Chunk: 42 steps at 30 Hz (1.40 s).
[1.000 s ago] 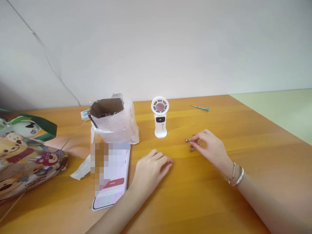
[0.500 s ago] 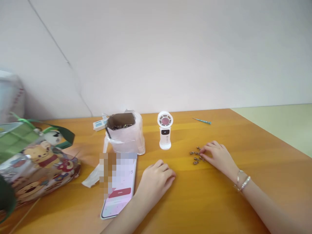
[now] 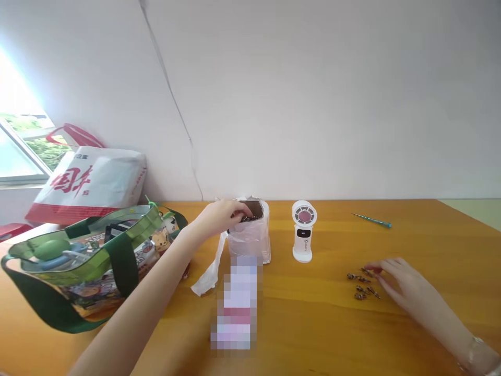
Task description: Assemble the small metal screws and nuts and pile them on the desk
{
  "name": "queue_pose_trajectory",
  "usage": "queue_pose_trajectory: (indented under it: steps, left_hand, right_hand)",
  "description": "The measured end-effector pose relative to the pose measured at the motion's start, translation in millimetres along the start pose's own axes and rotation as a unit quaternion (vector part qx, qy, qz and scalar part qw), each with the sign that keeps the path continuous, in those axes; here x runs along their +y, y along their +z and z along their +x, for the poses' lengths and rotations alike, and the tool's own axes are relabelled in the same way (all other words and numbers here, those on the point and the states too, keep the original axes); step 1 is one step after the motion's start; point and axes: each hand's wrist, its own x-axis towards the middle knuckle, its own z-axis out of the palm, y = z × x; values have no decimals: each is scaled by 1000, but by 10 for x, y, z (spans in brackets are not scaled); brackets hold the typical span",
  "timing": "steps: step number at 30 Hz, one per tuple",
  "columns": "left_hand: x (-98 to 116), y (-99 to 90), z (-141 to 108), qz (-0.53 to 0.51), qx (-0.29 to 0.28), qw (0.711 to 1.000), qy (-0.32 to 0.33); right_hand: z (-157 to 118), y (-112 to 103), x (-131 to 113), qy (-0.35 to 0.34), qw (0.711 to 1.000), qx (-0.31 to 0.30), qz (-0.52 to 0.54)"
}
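Observation:
My left hand [image 3: 227, 215] reaches into the top of a box wrapped in white plastic [image 3: 250, 243], its fingers bent down over small dark metal pieces inside. What its fingertips hold, if anything, is hidden. On the right, my right hand [image 3: 395, 279] rests by a small group of dark metal pieces [image 3: 360, 289] on the wooden table [image 3: 313, 324]. Thumb and index finger come close together at the upper right piece of the group; whether they grip it is too small to tell.
A white handheld fan [image 3: 302, 243] stands right of the box. Behind it to the right lies a teal screwdriver [image 3: 373, 221]. A blurred-out phone [image 3: 237, 308] lies before the box. A green-handled bag [image 3: 125, 261] and a white-and-red bag [image 3: 97, 177] are at left.
My left hand has gone from the table beside the phone up and left into the box. The view has turned left, showing more of the bags and a window. My right hand stays by the pieces.

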Motion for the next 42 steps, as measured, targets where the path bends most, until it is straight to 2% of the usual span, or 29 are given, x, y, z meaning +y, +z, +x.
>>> queue_pose_trajectory:
  steps: [2,8,15,21,26,31,35,37,39,40,42]
  left_hand:
    - [-51,22,150,17,-49,998,20]
    - [-28,74,496,32,-117,992,27]
    - [77,126,568,79,-125,989,-4]
    - [20,193,566,82,-120,989,15]
    - [30,194,540,86,-84,992,35]
    - [83,7,313,65,-33,997,27]
    - [207,-78,2,-17,131,991,-23]
    - [341,-22,-162,-76,221,971,-47]
    - [529,111,-306,-175,259,950,-17]
    - [640,204,-366,-240,250,938,10]
    - [885,426,-453,-353,188,914,61]
  right_hand:
    - [4,-8,4,7,1000,-2,14]
    - [50,-121,-126,-4,999,-19,42]
    - [50,-158,-243,-9,997,-49,60]
    - [52,-187,-276,-6,995,-90,52]
    - [22,-214,-355,-2,993,-120,21]
    - [12,-236,-360,11,992,-121,40]
    - [12,-241,-360,18,994,-99,42]
    - [12,-245,-409,21,996,-75,44]
    - [7,-254,-524,19,995,-66,65]
    - [1,-261,-608,12,993,-72,91]
    - [-20,-276,-816,-11,982,-87,166]
